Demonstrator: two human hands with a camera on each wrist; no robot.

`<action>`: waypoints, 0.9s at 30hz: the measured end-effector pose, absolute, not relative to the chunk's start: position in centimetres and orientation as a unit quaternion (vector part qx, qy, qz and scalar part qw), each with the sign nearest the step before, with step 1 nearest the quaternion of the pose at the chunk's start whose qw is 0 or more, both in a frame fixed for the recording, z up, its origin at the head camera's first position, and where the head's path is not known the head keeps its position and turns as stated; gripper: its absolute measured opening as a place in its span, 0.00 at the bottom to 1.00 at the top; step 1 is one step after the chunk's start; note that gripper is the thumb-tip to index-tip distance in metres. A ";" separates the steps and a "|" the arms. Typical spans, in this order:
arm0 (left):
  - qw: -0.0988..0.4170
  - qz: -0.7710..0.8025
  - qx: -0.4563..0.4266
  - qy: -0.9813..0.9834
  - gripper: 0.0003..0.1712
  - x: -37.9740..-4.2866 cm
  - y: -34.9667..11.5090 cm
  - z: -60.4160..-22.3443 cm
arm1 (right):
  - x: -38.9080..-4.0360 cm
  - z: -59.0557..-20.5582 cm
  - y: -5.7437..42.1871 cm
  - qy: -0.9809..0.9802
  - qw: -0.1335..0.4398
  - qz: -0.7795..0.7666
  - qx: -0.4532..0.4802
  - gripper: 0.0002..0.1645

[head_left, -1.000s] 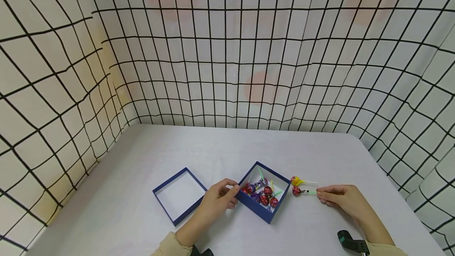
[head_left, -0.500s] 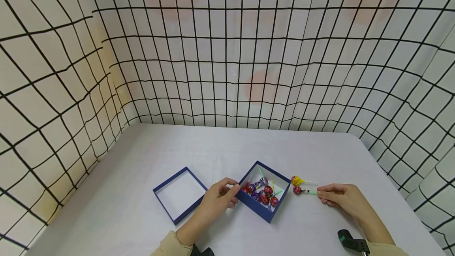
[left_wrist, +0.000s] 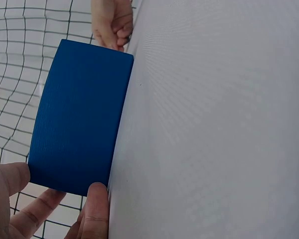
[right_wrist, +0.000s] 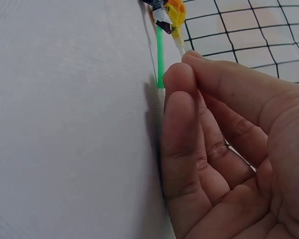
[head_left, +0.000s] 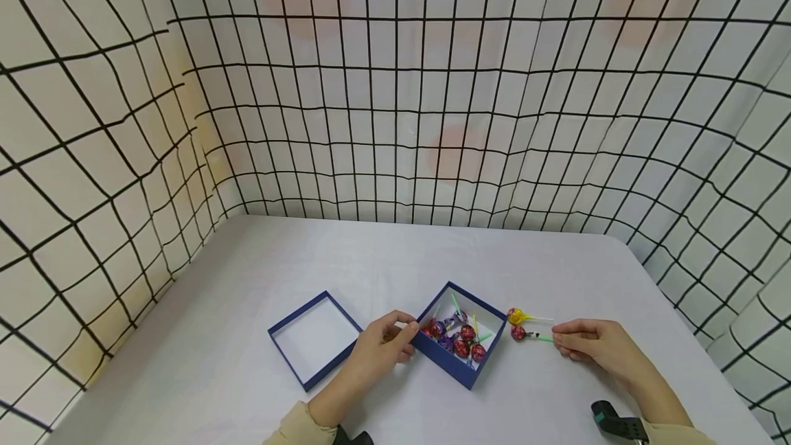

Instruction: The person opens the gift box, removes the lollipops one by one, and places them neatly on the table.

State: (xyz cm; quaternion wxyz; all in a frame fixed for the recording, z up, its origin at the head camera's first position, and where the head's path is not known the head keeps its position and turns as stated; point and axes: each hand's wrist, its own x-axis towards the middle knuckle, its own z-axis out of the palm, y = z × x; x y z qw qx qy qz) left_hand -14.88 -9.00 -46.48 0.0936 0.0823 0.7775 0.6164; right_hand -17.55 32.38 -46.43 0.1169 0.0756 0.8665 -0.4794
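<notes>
An open blue box (head_left: 446,360) with a white inside holds several wrapped lollipops (head_left: 461,347). My left hand (head_left: 378,350) grips its left corner, and in the left wrist view thumb and fingers lie around the end of the blue side wall. Just right of the box, a lollipop with a red wrapper and green stick (head_left: 520,334) lies on the table. My right hand (head_left: 596,347) pinches at the end of that green stick, though the fingertips partly hide the contact. Beside it lies a yellow-wrapped lollipop (head_left: 516,316) with a white stick passing close to the right fingertips.
A blue-rimmed lid (head_left: 288,358), white inside, lies on the table left of the box, near the left forearm. White cloth covers the table (head_left: 395,253). Walls of white cloth with a black grid (head_left: 408,88) rise behind and at both sides.
</notes>
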 end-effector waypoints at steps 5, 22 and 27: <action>0.094 0.618 0.082 0.776 0.19 -15.0 -9.0 -46.6 | -17.9 -45.3 32.4 0.891 0.122 -0.437 0.038 0.25; 0.091 0.619 0.085 0.775 0.19 -14.8 -9.1 -46.4 | -19.9 -38.5 30.2 0.907 0.129 -0.380 -0.126 0.24; 0.093 0.619 0.083 0.775 0.19 -14.8 -9.0 -46.4 | -20.8 -37.0 28.5 0.900 0.145 -0.375 -0.168 0.22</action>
